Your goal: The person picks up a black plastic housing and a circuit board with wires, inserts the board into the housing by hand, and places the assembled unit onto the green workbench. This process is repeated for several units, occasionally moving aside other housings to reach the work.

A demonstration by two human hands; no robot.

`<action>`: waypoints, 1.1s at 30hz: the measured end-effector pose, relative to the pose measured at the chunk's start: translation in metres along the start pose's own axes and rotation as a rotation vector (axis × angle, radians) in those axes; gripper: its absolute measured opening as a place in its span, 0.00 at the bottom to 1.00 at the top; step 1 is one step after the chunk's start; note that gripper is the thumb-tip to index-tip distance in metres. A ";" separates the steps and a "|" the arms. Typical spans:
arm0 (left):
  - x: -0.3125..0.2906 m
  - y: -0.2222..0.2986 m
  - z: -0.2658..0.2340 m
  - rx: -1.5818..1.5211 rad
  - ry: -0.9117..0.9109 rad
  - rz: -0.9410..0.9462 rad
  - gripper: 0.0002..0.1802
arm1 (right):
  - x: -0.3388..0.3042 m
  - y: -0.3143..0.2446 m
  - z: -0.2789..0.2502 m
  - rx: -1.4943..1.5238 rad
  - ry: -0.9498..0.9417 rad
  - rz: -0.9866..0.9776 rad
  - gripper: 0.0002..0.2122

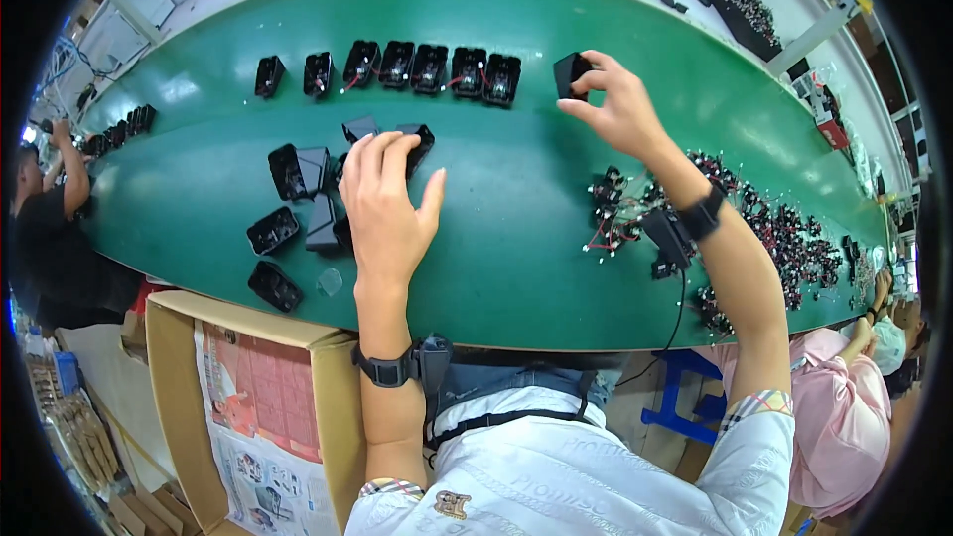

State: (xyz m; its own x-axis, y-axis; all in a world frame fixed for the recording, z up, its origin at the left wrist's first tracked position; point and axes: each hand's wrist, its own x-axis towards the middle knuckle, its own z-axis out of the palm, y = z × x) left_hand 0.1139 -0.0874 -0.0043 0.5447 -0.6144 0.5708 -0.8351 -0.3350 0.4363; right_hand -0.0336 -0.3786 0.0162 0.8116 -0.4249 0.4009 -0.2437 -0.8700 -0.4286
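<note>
A long green counter spreads ahead of both grips; one co-worker is far left of them, another, in pink, far right. An open cardboard box stands left and body-side of the left grip. The left arm reaches straight forward, palm down; the right elbow bends outward, its forearm slanting inward. Right and body-side of the right grip lies a pile of wired parts, too many to count. Left of that grip, seven cases form a row. At least seven loose cases lie under and around the left grip, which is wide; contact is unclear. The right grip holds one black case between thumb and fingers.
</note>
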 end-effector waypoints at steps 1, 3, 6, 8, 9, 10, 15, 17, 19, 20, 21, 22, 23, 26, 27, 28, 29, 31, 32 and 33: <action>0.003 0.002 0.001 -0.001 0.018 0.010 0.25 | 0.011 0.006 0.006 -0.051 -0.030 0.007 0.14; 0.002 0.005 0.004 0.075 -0.021 0.051 0.26 | 0.023 0.009 0.021 -0.079 -0.088 0.007 0.14; -0.002 0.001 0.008 0.124 -0.094 0.049 0.30 | 0.037 -0.002 0.027 -0.154 -0.247 0.044 0.14; -0.002 -0.003 0.011 0.159 -0.152 0.021 0.31 | 0.042 -0.008 0.031 -0.228 -0.284 -0.019 0.15; -0.003 -0.005 0.014 0.159 -0.153 0.024 0.31 | 0.043 -0.008 0.035 -0.228 -0.283 -0.016 0.15; -0.003 -0.007 0.016 0.174 -0.156 0.005 0.31 | 0.043 -0.008 0.039 -0.229 -0.286 -0.007 0.16; -0.003 -0.007 0.022 0.202 -0.177 -0.059 0.30 | 0.038 -0.021 0.018 -0.346 -0.328 0.024 0.22; -0.002 -0.003 0.021 0.252 -0.184 -0.052 0.30 | 0.021 -0.023 -0.009 -0.356 -0.240 -0.064 0.22; -0.006 0.000 0.015 0.268 -0.192 -0.045 0.30 | 0.000 -0.040 -0.047 -0.131 -0.065 -0.201 0.17; -0.009 -0.002 0.015 0.251 -0.184 -0.044 0.30 | -0.014 -0.048 -0.067 -0.125 -0.092 -0.208 0.16; -0.012 -0.003 0.017 0.233 -0.175 -0.042 0.30 | -0.030 -0.052 -0.082 -0.120 -0.119 -0.214 0.14; -0.010 0.002 0.018 0.190 -0.170 -0.036 0.30 | -0.050 -0.053 -0.098 -0.066 -0.245 -0.107 0.14; -0.012 0.007 0.020 0.181 -0.176 -0.033 0.30 | -0.069 -0.057 -0.107 -0.004 -0.369 -0.002 0.15; -0.021 0.018 0.024 0.128 -0.212 -0.011 0.30 | -0.123 -0.073 -0.100 -0.152 -0.445 -0.091 0.19; -0.024 0.027 0.026 0.117 -0.221 -0.001 0.30 | -0.133 -0.075 -0.093 -0.166 -0.413 -0.075 0.20; -0.026 0.037 0.027 0.061 -0.240 -0.006 0.30 | -0.141 -0.076 -0.084 -0.186 -0.364 -0.047 0.20; -0.031 0.047 0.028 0.008 -0.260 -0.013 0.30 | -0.148 -0.074 -0.073 -0.204 -0.315 -0.020 0.20; -0.046 0.060 0.032 -0.054 -0.229 0.008 0.31 | -0.157 -0.064 -0.046 -0.147 -0.207 0.020 0.16; -0.052 0.067 0.035 -0.082 -0.206 0.003 0.31 | -0.158 -0.053 -0.041 -0.055 -0.221 0.060 0.13; -0.061 0.073 0.034 -0.099 -0.184 -0.014 0.31 | -0.158 -0.053 -0.040 -0.049 -0.226 0.062 0.13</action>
State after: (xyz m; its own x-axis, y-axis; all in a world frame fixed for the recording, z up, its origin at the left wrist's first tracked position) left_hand 0.0173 -0.0985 -0.0311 0.5252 -0.7333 0.4318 -0.8113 -0.2783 0.5142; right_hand -0.1704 -0.2756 0.0078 0.8911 -0.4160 0.1813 -0.3180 -0.8574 -0.4046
